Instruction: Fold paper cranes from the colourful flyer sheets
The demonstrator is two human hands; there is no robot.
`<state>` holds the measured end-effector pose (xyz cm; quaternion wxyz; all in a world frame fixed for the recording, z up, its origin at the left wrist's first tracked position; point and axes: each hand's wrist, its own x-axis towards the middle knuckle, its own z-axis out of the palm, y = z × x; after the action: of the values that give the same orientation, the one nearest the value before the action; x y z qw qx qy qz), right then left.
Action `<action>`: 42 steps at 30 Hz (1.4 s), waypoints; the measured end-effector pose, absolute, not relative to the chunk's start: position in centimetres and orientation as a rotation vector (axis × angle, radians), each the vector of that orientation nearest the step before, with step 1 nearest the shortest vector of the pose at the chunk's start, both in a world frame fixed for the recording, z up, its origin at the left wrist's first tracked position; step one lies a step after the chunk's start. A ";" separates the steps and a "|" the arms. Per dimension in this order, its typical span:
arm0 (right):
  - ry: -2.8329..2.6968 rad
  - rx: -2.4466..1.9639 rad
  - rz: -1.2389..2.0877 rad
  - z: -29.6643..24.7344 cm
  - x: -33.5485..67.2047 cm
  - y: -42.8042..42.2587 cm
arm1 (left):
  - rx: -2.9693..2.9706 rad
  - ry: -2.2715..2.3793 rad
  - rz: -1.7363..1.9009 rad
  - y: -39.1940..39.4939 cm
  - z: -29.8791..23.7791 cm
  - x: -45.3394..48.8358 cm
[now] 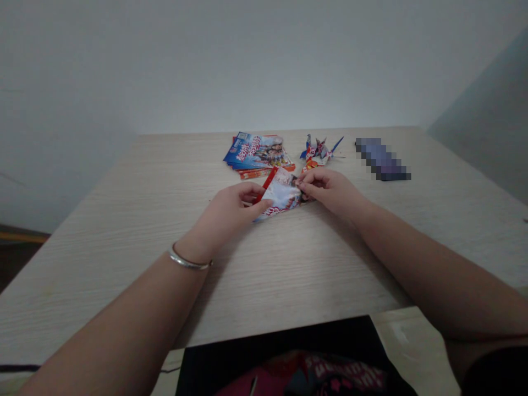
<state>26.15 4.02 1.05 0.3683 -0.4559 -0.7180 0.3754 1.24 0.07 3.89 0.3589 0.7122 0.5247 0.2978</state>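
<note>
Between my hands is a printed sheet of paper (282,190), blue, white and red, held just over the table and partly folded. My left hand (239,206) pinches its left end, thumb on top and fingers beneath; a silver bangle circles that wrist. At the sheet's right end, my right hand (325,190) grips the edge between thumb and fingers. Just beyond the hands lies a stack of printed leaflets (258,153). A folded paper crane (319,149) made of similar printed paper stands to the right of the stack.
A blurred-out dark flat object (381,159) lies on the right of the pale wooden table (136,220). Behind the table's far edge rises a plain wall (264,66). Dark and patterned cloth (297,374) shows at the near edge, below my arms.
</note>
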 end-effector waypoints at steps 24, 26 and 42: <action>-1.593 -1.158 1.138 2.2 23.4 2.1 | 1.872 1.294 1.127 0.1 2.1 1.4; -1.582 -1.143 1.176 2.5 23.2 1.9 | 1.881 1.310 1.137 0.1 2.1 1.4; -1.564 -1.180 1.220 3.2 22.1 0.8 | 2.038 1.218 1.244 -0.8 2.3 1.9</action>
<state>22.06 0.78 3.18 0.4049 -0.4676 -0.6196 0.4833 1.91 -0.76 2.33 0.2285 0.7402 0.4423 0.4519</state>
